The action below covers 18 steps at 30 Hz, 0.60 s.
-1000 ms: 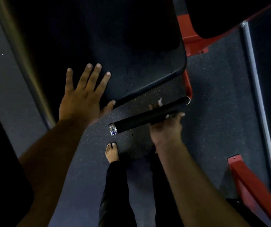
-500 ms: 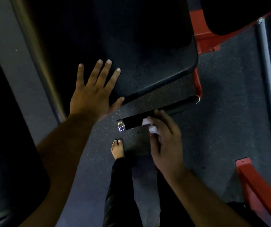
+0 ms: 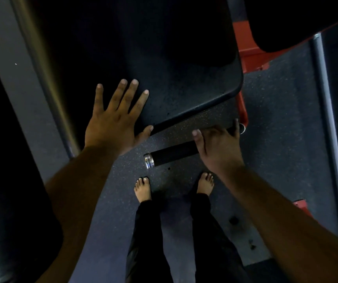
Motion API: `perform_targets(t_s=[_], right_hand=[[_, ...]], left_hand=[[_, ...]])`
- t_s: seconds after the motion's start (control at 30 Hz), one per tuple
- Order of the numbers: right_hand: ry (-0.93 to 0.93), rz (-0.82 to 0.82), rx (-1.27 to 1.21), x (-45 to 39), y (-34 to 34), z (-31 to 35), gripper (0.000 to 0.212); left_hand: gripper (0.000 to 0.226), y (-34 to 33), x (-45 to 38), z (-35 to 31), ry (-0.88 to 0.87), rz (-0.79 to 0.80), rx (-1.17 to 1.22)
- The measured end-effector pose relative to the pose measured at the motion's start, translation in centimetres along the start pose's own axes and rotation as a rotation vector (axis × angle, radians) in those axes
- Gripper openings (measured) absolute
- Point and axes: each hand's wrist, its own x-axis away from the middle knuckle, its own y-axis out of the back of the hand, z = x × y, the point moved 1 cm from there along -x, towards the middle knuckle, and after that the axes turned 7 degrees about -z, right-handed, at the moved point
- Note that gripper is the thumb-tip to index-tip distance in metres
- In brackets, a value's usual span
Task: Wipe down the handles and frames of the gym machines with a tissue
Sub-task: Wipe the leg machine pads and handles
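A black foam-covered handle [image 3: 173,155] with a chrome end cap [image 3: 149,162] sticks out leftward from a red machine frame [image 3: 243,111]. My right hand [image 3: 218,149] lies over the handle's right part, fingers curled over the top of it. No tissue shows; whatever is under the palm is hidden. My left hand [image 3: 116,119] rests flat with fingers spread on the near left corner of a black padded seat [image 3: 184,82], holding nothing.
My two bare feet [image 3: 143,189] stand on speckled rubber flooring just below the handle. A grey metal post [image 3: 47,78] runs along the left, a black pad [image 3: 11,221] at lower left, a grey bar [image 3: 327,119] and red frame parts [image 3: 300,205] on the right.
My right hand slid to the right along the handle toward the red frame. The white tissue seen under its fingers half a second ago is out of sight. The left hand stays on the seat.
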Motion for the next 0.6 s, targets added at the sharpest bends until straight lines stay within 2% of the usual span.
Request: perform_targets(t_s=[0.07,0.13,0.2,0.3,0.33,0.4,0.47,0.53,0.6], right_hand=[[-0.064,0.050,0.027,0.0,0.1,2.3,0.070],[0.046,0.089,0.082,0.7,-0.4,6.9,0.070],[0.180,0.104,0.032,1.6,-0.9,10.2,0.055],[0.286,0.114,0.018,1.3,-0.5,7.8,0.036],[0.260,0.141,0.050,0.8,-0.4,5.5,0.038],[0.057,0.179,0.062,-0.3,-0.1,0.0,0.046],[-0.173,0.109,-0.031,-1.1,0.8,-3.7,0.046],[-0.235,0.078,-0.081,-0.9,0.5,-3.3,0.044],[-0.165,0.074,-0.116,0.3,-0.6,-0.2,0.052]], left_hand=[[0.086,0.1,-0.1,0.0,-0.003,0.008,-0.011],[0.086,0.0,-0.1,0.0,-0.005,0.007,-0.017],[0.085,0.0,0.0,0.0,-0.003,0.003,-0.009],[0.084,-0.1,0.0,0.0,-0.011,0.007,-0.012],[0.084,-0.1,0.0,0.1,-0.012,0.007,-0.013],[0.085,-0.1,0.0,0.1,-0.009,0.010,-0.006],[0.085,0.0,0.0,0.0,-0.011,0.010,-0.005],[0.084,0.1,0.0,0.0,-0.012,0.005,-0.003],[0.085,0.1,0.0,0.1,-0.009,-0.003,0.010]])
